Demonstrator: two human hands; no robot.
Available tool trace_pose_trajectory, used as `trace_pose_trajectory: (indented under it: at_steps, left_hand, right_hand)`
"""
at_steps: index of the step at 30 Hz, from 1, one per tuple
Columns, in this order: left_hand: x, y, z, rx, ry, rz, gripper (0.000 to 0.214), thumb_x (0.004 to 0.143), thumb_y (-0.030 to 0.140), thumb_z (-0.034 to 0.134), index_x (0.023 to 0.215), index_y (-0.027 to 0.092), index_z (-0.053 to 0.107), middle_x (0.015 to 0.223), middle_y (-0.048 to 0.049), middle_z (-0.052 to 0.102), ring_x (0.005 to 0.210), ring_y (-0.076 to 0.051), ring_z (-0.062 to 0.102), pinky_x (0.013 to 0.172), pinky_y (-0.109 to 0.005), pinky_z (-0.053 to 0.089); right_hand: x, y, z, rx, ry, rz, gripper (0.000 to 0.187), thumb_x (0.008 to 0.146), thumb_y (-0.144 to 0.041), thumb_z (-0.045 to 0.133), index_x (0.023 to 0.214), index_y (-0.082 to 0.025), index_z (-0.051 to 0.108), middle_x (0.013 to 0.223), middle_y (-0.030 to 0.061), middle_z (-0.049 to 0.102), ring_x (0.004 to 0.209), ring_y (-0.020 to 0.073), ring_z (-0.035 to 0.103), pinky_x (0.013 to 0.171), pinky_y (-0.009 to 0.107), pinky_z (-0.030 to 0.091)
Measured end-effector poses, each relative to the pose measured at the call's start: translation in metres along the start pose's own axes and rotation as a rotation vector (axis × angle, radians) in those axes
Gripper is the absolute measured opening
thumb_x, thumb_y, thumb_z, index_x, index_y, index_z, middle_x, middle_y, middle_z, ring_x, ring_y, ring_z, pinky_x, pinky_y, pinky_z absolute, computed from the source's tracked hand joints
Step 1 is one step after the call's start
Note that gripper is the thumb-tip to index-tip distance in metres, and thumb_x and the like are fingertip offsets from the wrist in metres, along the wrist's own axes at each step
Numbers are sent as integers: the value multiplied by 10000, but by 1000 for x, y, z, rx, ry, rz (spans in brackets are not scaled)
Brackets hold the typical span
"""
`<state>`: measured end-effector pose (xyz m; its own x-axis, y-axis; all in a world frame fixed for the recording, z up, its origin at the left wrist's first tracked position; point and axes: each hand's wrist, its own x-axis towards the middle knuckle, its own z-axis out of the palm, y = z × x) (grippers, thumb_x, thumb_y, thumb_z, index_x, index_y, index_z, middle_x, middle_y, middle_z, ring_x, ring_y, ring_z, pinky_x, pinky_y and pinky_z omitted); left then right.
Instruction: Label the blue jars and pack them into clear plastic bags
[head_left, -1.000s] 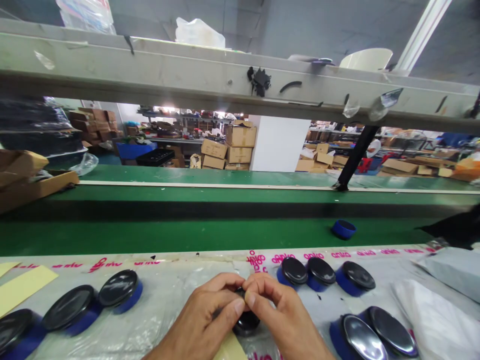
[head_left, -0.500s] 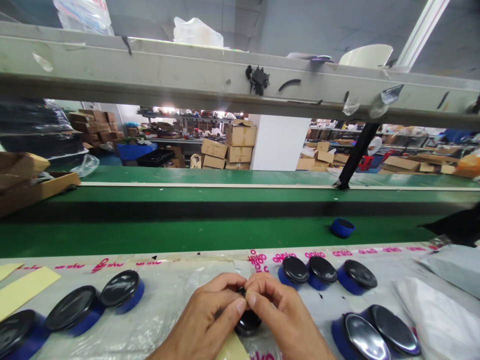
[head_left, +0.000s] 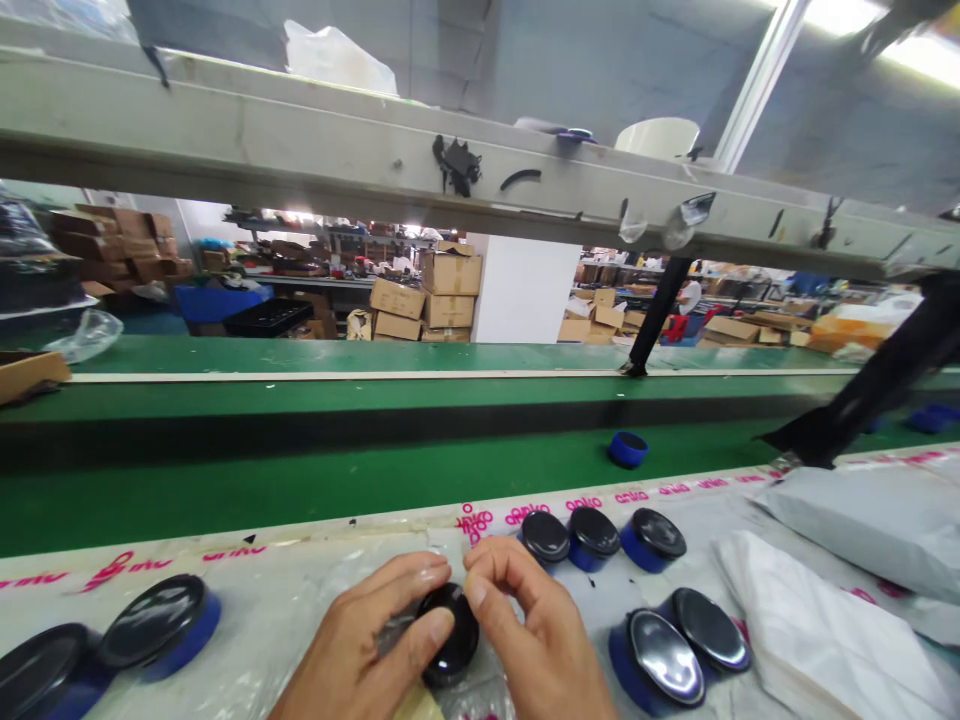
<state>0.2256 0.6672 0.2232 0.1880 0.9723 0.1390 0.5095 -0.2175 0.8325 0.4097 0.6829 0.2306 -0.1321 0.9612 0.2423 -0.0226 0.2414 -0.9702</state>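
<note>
A glossy black round piece (head_left: 456, 640) sits at the front of the plastic-covered bench, between my hands. My left hand (head_left: 367, 635) grips it from the left, thumb on its near side and fingers at its far edge. Close by its right edge, my right hand (head_left: 529, 625) is closed in a pinch; what the fingertips hold, if anything, is hidden. Part of a yellow sheet (head_left: 418, 703) shows below the left hand. Similar black-topped blue round pieces stand to the left (head_left: 161, 625) and right (head_left: 592, 535), two of them nearer on the right (head_left: 660, 660).
Beyond the bench runs a green conveyor belt (head_left: 225, 490) carrying a blue round piece (head_left: 628, 449). White sheets (head_left: 817, 620) and a grey bag (head_left: 870, 520) lie at right. A metal beam (head_left: 337, 140) crosses overhead, with a black post (head_left: 862, 370) at right.
The view has swung right. My hands have moved apart, and the right fingertips have come off the black piece, which now shows more fully.
</note>
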Motion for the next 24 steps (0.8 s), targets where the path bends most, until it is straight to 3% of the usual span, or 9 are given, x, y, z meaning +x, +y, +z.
trace_pose_trajectory:
  at_steps: [4,8,12,15,18,21,24]
  left_hand:
    - [9,5,-4,125,26,-16,417,908,530,579,1299,398,637,1401,-9,623,1237,-325,598,996,-496,541]
    - [46,25,5,186,-89,165,605,846,371,694,1423,392,514,1471,-3,562,1324,-292,537,1150,-509,397]
    - [102,45,35,101,-336,318,874,715,185,764,1512,266,412,1565,-68,444,1403,-279,453,1188,-413,342]
    - [128,50,56,94,-451,220,897,649,177,777,1483,220,451,1313,-98,671,1123,-317,668,960,-397,535]
    - [133,47,65,64,-454,217,794,628,180,773,1382,283,546,1103,-23,745,942,-291,713,815,-354,560]
    - [126,39,66,33,-380,211,783,606,115,727,1357,263,564,1191,-41,711,1066,-290,671,920,-364,528]
    - [115,31,67,78,-258,159,899,604,90,669,1465,223,447,1323,-103,635,1197,-312,601,1045,-429,466]
  right_hand:
    - [13,-13,-46,-130,207,65,307,846,-515,649,811,-210,663,876,36,654,836,212,576,756,304,472]
    - [27,-18,-83,-230,425,171,410,781,-598,702,919,-212,713,862,36,668,764,204,554,674,295,462]
    - [31,-10,-87,-222,408,179,405,803,-585,693,971,-217,716,804,8,644,725,180,525,645,267,444]
    - [31,-5,-86,-171,354,131,333,840,-550,676,870,-219,697,794,-10,622,752,166,520,697,249,440]
    - [31,-3,-88,-139,342,140,325,843,-541,677,855,-217,693,749,-20,600,734,164,515,711,251,438]
    - [31,-1,-88,-164,333,161,329,843,-538,666,873,-213,708,694,-16,590,742,185,545,727,273,443]
    - [32,5,-83,-182,301,178,305,832,-514,664,815,-212,705,765,14,661,808,216,592,775,302,449]
